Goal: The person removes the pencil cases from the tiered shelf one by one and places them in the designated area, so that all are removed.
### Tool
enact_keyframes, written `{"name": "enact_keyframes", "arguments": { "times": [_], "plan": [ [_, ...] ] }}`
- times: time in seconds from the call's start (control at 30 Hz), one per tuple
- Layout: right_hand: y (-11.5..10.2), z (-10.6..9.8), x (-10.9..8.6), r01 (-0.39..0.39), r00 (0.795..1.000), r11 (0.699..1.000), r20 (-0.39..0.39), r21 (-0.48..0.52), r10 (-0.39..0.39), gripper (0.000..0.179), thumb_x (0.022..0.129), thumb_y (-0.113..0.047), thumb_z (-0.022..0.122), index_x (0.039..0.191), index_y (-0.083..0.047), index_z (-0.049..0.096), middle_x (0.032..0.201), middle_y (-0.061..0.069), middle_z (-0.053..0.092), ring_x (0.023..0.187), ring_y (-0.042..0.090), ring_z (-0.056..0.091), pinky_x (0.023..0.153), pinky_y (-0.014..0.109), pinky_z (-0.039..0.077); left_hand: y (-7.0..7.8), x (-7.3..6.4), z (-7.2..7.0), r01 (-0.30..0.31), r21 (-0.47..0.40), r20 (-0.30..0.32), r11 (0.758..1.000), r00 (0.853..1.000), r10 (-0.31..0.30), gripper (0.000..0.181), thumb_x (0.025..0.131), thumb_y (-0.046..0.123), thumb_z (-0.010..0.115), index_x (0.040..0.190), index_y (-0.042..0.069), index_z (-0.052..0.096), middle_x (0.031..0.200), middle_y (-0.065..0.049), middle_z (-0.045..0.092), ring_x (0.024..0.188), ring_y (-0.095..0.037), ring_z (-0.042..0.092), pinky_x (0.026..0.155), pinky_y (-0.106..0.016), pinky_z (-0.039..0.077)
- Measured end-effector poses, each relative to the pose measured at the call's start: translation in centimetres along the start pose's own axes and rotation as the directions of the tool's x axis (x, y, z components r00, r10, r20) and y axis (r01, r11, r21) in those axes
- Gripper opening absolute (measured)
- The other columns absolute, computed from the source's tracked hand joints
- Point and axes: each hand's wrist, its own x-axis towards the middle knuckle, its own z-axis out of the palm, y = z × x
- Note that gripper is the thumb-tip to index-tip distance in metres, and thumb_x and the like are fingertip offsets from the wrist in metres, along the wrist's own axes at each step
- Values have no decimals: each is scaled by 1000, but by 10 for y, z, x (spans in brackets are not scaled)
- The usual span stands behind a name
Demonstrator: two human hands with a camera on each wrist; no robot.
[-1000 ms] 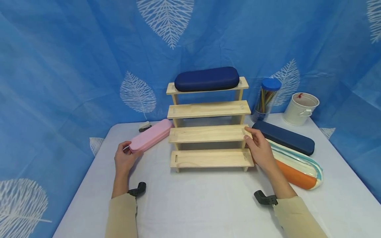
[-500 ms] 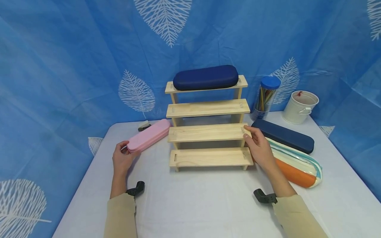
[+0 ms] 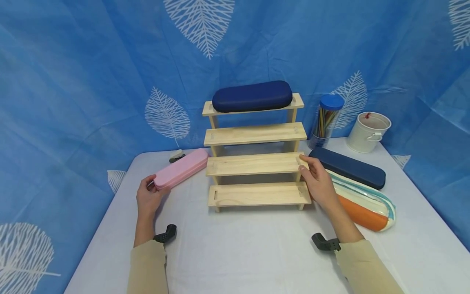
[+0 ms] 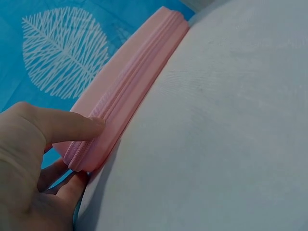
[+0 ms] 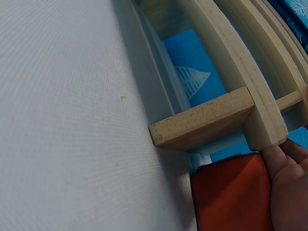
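Observation:
A pink zippered pencil case (image 3: 181,167) lies slanted on the left of the table. My left hand (image 3: 148,198) grips its near end; in the left wrist view the thumb (image 4: 91,126) presses by the zipper and other fingers sit at the end's far side. A four-tier wooden shelf (image 3: 257,163) stands in the middle, a dark blue pencil case (image 3: 253,97) on its top tier. My right hand (image 3: 320,181) holds the right end of the second tier from the bottom. In the right wrist view its fingers (image 5: 275,161) are partly hidden behind the wood.
Right of the shelf lie a navy case (image 3: 349,167) and an orange, cream and teal pouch (image 3: 363,216). Behind them stand a blue-lidded clear jar (image 3: 324,122) of pencils and a white bucket (image 3: 368,134). A small stapler-like item (image 3: 177,157) lies behind the pink case.
My left hand and the pink pencil case have shifted slightly left, away from the shelf. The right hand keeps its hold, and the whole head view has drifted a little.

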Motion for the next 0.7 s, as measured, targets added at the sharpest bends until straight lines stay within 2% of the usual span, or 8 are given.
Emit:
{"name": "enact_keyframes", "arguments": {
  "times": [0.17, 0.3, 0.47, 0.53, 0.6, 0.67, 0.7],
  "plan": [
    [16, 2, 2, -1, 1000, 1000, -4, -8, 1, 47, 99, -41, 51, 140, -19, 47, 148, 8, 39, 135, 27, 35, 106, 49, 31, 4, -4, 1, -5, 16, -13, 1000, 1000, 5, 74, 82, 13, 77, 145, 14, 37, 147, -10, 37, 135, -26, 36, 106, -38, 33],
    [17, 2, 2, 8, 1000, 1000, -13, -3, -8, 46, 99, -41, 51, 139, -19, 48, 147, 8, 40, 135, 28, 35, 106, 49, 30, 11, -6, 3, -98, 29, -58, 995, 993, 99, 70, 82, 8, 75, 143, 13, 41, 146, -11, 39, 135, -26, 35, 107, -37, 30],
    [5, 1, 1, 7, 1000, 1000, 0, 18, -7, 44, 100, -33, 51, 139, -13, 48, 148, 12, 39, 136, 29, 33, 107, 50, 29, 30, -8, 10, -189, 55, -126, 980, 973, 194, 60, 83, 11, 75, 137, 15, 49, 141, -8, 45, 133, -24, 38, 108, -38, 30],
    [-7, 0, -2, 3, 1000, 1000, 3, 20, -3, 43, 101, -30, 51, 139, -9, 47, 147, 14, 38, 136, 31, 33, 106, 50, 29, 40, -9, 14, -257, 79, -150, 963, 952, 266, 56, 82, 13, 75, 133, 15, 53, 138, -8, 48, 130, -24, 40, 108, -43, 30],
    [-18, -1, -5, -1, 1000, 1000, 5, 15, 1, 44, 101, -30, 51, 138, -7, 47, 147, 16, 39, 135, 31, 34, 106, 50, 29, 50, -9, 19, -354, 91, -174, 931, 915, 365, 53, 81, 10, 77, 129, 12, 56, 133, -9, 52, 126, -25, 43, 107, -45, 31],
    [-17, -1, -4, -6, 1000, 1000, 6, 7, 6, 44, 101, -30, 50, 139, -7, 47, 147, 16, 39, 135, 31, 35, 106, 50, 30, 62, -9, 24, -438, 96, -181, 894, 875, 449, 52, 79, 9, 78, 127, 10, 57, 130, -8, 54, 123, -24, 46, 107, -40, 32],
    [-12, -1, -3, -4, 1000, 1000, 2, 0, 4, 45, 101, -32, 50, 139, -9, 47, 147, 14, 40, 135, 29, 36, 106, 48, 31, 69, -8, 26, -470, 87, -177, 878, 860, 478, 52, 79, 9, 78, 127, 9, 57, 129, -8, 55, 122, -22, 47, 106, -37, 33]
  ]
}}
